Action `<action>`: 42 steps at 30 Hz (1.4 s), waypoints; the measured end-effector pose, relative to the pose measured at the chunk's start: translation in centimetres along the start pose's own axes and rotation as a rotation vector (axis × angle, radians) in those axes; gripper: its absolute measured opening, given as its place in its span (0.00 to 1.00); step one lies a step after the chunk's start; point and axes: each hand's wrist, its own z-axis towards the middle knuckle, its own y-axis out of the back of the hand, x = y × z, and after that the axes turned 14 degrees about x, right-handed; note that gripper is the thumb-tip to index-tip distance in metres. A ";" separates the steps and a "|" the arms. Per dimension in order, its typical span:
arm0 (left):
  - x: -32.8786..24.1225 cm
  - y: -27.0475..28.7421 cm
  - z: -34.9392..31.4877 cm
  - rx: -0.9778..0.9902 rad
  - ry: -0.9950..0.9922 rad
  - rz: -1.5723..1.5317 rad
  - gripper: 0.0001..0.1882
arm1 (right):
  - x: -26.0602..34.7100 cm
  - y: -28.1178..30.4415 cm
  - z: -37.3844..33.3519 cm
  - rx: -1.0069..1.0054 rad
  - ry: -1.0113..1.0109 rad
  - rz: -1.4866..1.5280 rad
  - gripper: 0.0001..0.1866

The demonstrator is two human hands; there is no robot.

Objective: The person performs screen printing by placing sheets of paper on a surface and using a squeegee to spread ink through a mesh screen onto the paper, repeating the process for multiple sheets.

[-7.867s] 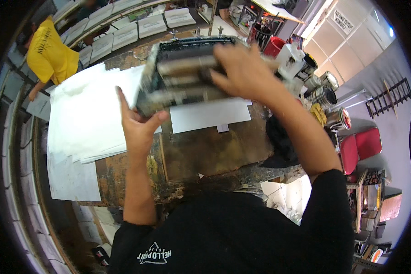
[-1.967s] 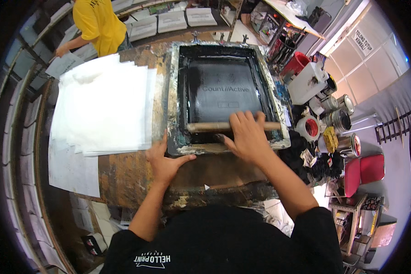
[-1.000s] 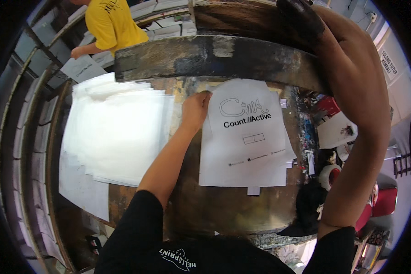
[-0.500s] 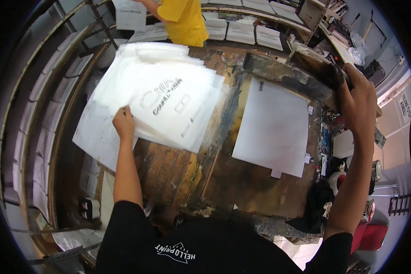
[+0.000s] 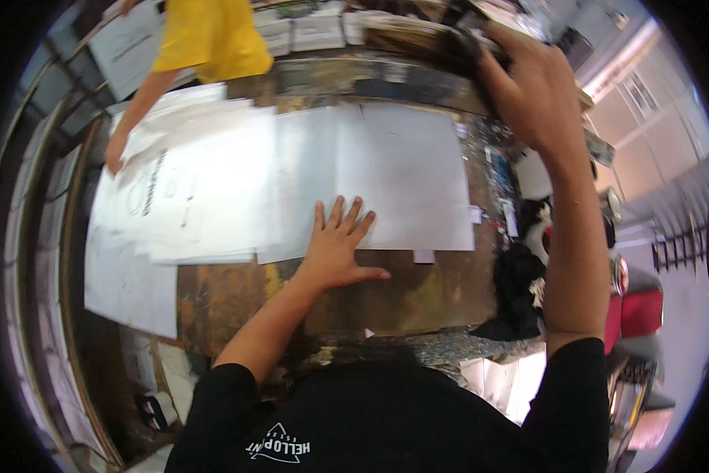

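A thin plain white sheet (image 5: 417,177) lies on the stained wooden work board. Beside it on the left, a second translucent white sheet (image 5: 303,150) reaches to its edge and partly overlaps. My left hand (image 5: 339,248) is open with fingers spread, over the near edge where these sheets meet; its thumb points right above bare board. Up at the far right, my right hand (image 5: 532,91) is closed around the end of a wooden printing frame (image 5: 417,43), tilted up and blurred. A pile of white sheets with dark print (image 5: 220,177) spreads out at the left.
Across the table a person in a yellow shirt (image 5: 212,39) has a hand (image 5: 115,154) on the printed pile and a printed sheet (image 5: 126,51) nearby. Shelves of stacked sheets (image 5: 35,260) line the left. A black cloth (image 5: 516,288) and cans (image 5: 611,205) are at the right.
My left hand has let go of the printed pile's edge and moved right, opening over the plain sheets. The view has turned. The other person's hand now reaches the printed pile.
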 end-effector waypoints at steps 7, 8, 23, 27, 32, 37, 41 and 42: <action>-10.6 -1.1 9.3 0.089 -0.125 -0.037 0.69 | 1.3 1.4 1.1 0.177 -0.091 0.105 0.35; -11.2 -1.6 9.8 0.047 -0.153 -0.035 0.69 | 1.2 1.6 1.1 0.186 -0.083 0.108 0.35; -12.5 -3.4 10.2 -0.124 -0.244 -0.018 0.67 | 1.2 4.3 1.9 0.311 -0.113 0.102 0.34; -10.0 3.2 7.4 -0.449 -0.149 -0.334 0.55 | 3.3 5.6 2.6 0.534 -0.291 0.053 0.34; -1.7 12.6 -3.8 -0.585 -0.190 -1.483 0.52 | 1.8 -3.0 -6.4 0.182 0.006 -0.108 0.24; -2.8 6.1 -7.4 -0.369 0.301 -0.871 0.59 | 0.7 -10.3 -14.4 0.577 0.054 -0.004 0.33; -0.1 0.3 -8.2 -0.286 0.422 -0.270 0.66 | 3.0 -13.6 -18.9 0.641 0.017 0.072 0.31; -0.2 0.3 -8.1 -0.242 0.448 -0.256 0.67 | 3.6 -14.2 -19.7 0.648 0.025 0.070 0.30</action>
